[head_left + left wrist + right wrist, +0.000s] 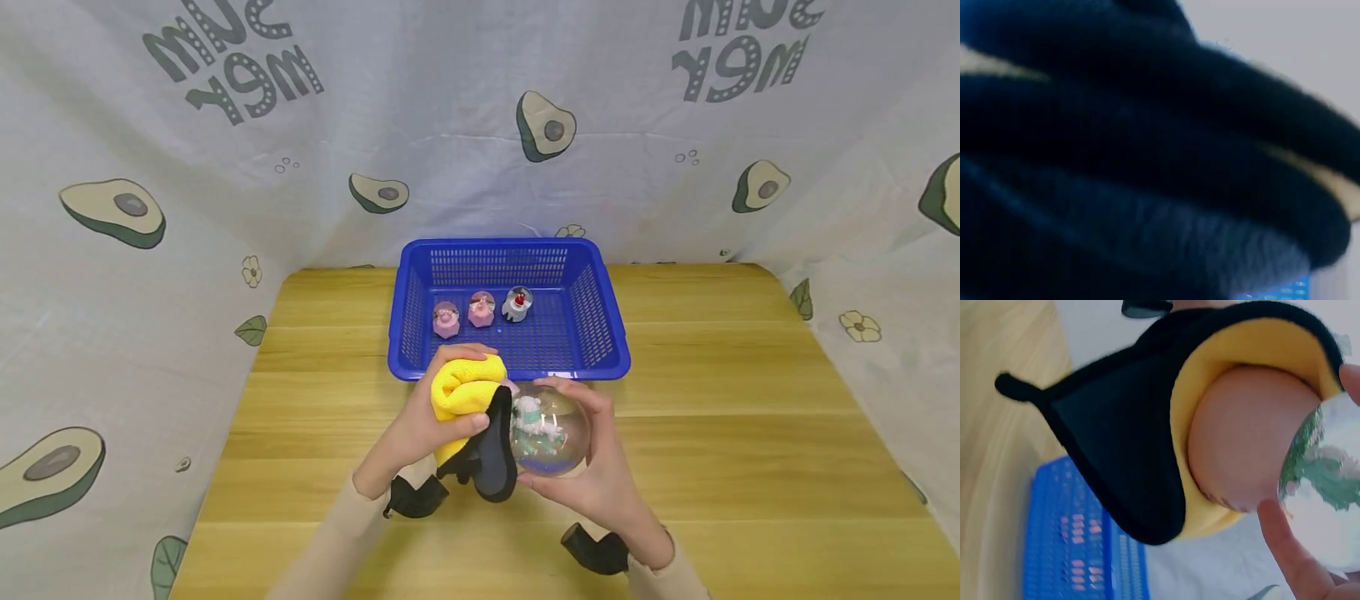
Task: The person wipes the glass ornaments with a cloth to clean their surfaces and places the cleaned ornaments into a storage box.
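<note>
A clear snow globe (553,429) with white and green figures inside lies on its side between my hands. My right hand (600,475) grips the glass ball, its fingers spread round the far and near sides. With my left hand (423,425) I hold a folded cloth (468,392), yellow on one face and dark with black edging on the other. In the right wrist view the cloth (1122,450) wraps round the globe's round pink base (1247,437), and a finger (1291,550) touches the glass. Dark folds of cloth (1147,137), blurred, cover most of the left wrist view.
Just beyond my hands stands a blue plastic basket (592,308) on the wooden table (712,417). Inside, toward its left, are two small pink globes (446,320) and a small white one (517,305) with something red in it. A printed curtain (465,167) hangs behind.
</note>
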The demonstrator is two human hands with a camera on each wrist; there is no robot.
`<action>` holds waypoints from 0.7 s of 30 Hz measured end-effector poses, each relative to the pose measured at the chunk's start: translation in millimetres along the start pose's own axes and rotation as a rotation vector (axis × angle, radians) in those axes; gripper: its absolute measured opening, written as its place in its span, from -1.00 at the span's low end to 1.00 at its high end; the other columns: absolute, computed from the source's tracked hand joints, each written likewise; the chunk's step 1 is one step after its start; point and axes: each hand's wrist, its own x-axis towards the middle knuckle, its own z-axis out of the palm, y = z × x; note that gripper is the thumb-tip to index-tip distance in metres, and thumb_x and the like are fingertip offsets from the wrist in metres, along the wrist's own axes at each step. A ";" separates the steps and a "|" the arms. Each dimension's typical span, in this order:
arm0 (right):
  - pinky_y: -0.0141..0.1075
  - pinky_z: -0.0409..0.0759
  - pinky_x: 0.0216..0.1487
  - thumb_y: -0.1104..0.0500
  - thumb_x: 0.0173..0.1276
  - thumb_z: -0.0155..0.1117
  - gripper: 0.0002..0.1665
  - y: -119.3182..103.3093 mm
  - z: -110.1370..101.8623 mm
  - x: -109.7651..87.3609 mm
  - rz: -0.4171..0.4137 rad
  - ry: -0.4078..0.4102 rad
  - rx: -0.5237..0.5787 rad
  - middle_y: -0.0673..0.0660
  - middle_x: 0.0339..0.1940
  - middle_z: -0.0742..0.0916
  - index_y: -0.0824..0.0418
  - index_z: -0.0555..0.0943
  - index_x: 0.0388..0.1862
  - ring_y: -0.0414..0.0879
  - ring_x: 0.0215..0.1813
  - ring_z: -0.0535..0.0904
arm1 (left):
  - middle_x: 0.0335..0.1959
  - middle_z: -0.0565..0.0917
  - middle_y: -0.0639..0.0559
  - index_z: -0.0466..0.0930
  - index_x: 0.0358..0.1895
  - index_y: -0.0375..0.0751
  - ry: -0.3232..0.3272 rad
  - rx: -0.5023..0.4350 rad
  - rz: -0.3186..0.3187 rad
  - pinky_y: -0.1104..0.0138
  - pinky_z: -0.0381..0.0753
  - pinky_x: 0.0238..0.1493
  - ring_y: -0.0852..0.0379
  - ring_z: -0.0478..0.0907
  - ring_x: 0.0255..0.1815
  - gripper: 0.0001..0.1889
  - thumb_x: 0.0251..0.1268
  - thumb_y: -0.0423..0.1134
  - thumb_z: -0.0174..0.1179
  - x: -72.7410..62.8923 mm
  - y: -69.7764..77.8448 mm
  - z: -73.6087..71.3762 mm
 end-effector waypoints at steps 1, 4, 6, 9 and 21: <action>-0.29 0.39 0.20 0.02 -0.01 0.58 0.02 -0.3 -0.8 1.1 -0.028 -0.026 -0.030 0.33 0.21 0.46 0.48 0.19 0.20 0.05 0.25 0.36 | 0.21 0.37 -0.21 0.24 0.17 -0.31 -0.019 -0.013 -0.023 0.18 0.46 0.14 -0.10 0.33 0.22 -0.44 0.18 -0.24 0.30 0.3 -0.3 -2.0; -0.29 0.46 0.14 -0.03 0.07 0.51 -0.10 -3.3 -2.8 5.4 -0.110 -0.138 -0.137 0.33 0.19 0.49 0.36 0.26 0.22 0.07 0.19 0.44 | 0.18 0.39 -0.19 0.26 0.17 -0.31 -0.102 -0.068 -0.103 0.21 0.51 0.06 -0.05 0.41 0.10 -0.48 0.21 -0.27 0.26 1.3 -1.2 -8.6; -0.24 0.54 0.06 -0.03 0.10 0.47 -0.18 -6.5 -3.4 8.5 -0.179 -0.222 -0.216 0.32 0.17 0.51 0.29 0.31 0.21 0.09 0.12 0.50 | 0.13 0.42 -0.18 0.25 0.17 -0.31 -0.178 -0.110 -0.160 0.24 0.55 -0.03 -0.01 0.44 -0.01 -0.49 0.24 -0.25 0.25 1.9 -2.8 -12.6; -0.16 0.59 -0.01 0.04 0.03 0.49 -0.21 -10.1 -5.0 12.1 -0.263 -0.326 -0.273 0.31 0.14 0.52 0.25 0.35 0.19 0.12 0.04 0.55 | 0.03 0.46 -0.16 0.25 0.17 -0.33 -0.270 -0.170 -0.224 0.28 0.57 -0.11 0.04 0.47 -0.13 -0.48 0.28 -0.17 0.24 1.3 -5.9 -15.3; -0.24 0.45 0.17 0.20 -0.11 0.64 0.05 8.2 -15.6 7.0 0.033 -0.205 0.192 0.34 0.21 0.46 0.50 0.20 0.23 0.07 0.26 0.38 | -0.02 0.44 -0.12 0.30 0.14 -0.28 -0.146 -0.040 -0.050 0.27 0.55 -0.11 0.03 0.43 -0.09 -0.42 0.09 -0.19 0.35 -10.7 -1.1 -4.7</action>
